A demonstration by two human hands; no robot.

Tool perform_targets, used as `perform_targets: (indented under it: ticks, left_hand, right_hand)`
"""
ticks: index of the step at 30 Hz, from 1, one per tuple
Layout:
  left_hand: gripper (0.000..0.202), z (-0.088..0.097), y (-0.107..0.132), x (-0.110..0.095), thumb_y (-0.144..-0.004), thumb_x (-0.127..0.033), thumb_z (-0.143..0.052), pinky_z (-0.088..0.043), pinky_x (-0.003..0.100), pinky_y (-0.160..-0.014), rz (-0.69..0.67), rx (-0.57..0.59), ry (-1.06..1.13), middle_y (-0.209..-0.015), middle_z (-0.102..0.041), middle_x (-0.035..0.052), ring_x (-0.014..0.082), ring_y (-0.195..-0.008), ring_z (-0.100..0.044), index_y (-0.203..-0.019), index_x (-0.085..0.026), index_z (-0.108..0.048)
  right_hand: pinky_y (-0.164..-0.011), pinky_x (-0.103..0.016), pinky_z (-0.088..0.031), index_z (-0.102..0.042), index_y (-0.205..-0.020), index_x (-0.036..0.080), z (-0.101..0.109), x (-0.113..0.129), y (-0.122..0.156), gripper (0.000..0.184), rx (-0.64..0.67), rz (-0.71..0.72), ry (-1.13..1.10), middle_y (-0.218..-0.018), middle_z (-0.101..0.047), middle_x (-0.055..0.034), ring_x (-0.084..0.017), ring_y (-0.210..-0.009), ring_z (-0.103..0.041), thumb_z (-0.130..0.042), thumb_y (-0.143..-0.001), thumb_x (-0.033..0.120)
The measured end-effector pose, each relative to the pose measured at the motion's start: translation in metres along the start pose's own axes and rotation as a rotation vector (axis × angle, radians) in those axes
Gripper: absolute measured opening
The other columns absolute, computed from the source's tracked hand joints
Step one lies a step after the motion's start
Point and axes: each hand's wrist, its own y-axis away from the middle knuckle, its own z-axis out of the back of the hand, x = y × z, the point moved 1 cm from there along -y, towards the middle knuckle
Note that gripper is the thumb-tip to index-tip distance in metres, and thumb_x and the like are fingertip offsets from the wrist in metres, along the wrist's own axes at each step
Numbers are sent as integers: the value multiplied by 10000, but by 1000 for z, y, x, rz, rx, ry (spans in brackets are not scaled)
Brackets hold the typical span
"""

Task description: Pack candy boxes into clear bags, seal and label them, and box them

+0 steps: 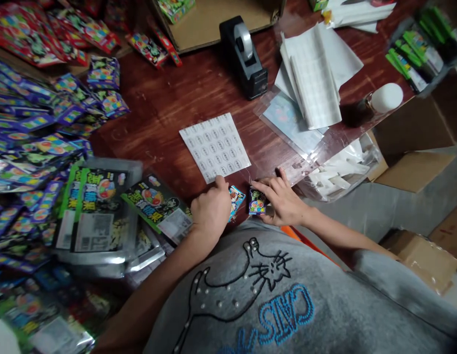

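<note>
My left hand (212, 205) is closed, its fingers curled. A small blue printed packet (236, 200) sticks out from its right side, partly hidden by the fingers. The fingertips are beside the lower edge of a white sheet of round printed stickers (216, 146), which lies flat on the table; whether they touch it I cannot tell. With thumb and fingers, my right hand (282, 199) grips a small dark candy box (257, 201) with a colourful print. The box is close to the table's near edge, just right of the blue packet.
Purple candy boxes (36, 152) and red ones (32, 34) are heaped at left. Black-and-green printed bags (103, 206) lie near my left arm. A black tape dispenser (246, 64), paper sheets (313, 73), a white-capped bottle (386, 98) and a bag of paper scraps (339, 172) are farther right.
</note>
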Motion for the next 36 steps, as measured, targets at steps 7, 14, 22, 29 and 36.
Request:
perform_targets:
  ticks: [7, 14, 22, 29, 36]
  left_hand:
    - [541, 4, 9, 44, -1008, -364, -558, -524, 523, -1096, -474, -87, 120, -1518, -655, 204, 383, -1366, -647, -1524, -199, -558]
    - [750, -8, -9, 47, -934, -412, -721, -367, 565, -1172, -675, -181, 110, -1504, -648, 191, 399, -1410, -537, -1596, -156, -479]
    - [788, -12, -29, 36, -907, -584, -768, -396, 521, -1115, -455, -291, 199, -1436, -675, 204, 415, -1346, -549, -1528, -157, -538]
    - [998, 17, -93, 65, -843, -556, -853, -400, 598, -1154, -305, -392, 196, -1537, -598, 284, 483, -1422, -519, -1622, -96, -431]
    - [1110, 11, 1, 149, -740, -223, -908, -202, 679, -1339, -795, -205, -52, -1805, -305, 115, 439, -1632, -340, -1704, -314, -367]
  right_hand:
    - [-1336, -781, 43, -209, -1748, 160, -10, 2, 0, 1220, -8, 28, 35, -1673, -451, -251, -452, -1523, -449, -603, -868, 907]
    - [-1360, -722, -121, -46, -1767, 138, -29, 0, -15, 1172, -53, 88, -38, -1707, -433, -270, -404, -1576, -432, -547, -965, 829]
    - [-1341, -701, -172, -255, -1734, 181, -1, -48, -79, 985, 8, 280, -16, -1504, -618, -181, -360, -1371, -550, -628, -982, 696]
    - [-1236, -623, -329, -327, -1689, 133, 22, -85, -191, 995, -20, 486, 5, -1496, -625, -207, -353, -1303, -563, -535, -976, 795]
    - [-1289, -694, -254, -279, -1733, 246, 30, -77, -163, 1012, -44, 464, -1, -1413, -651, -150, -339, -1257, -597, -630, -945, 774]
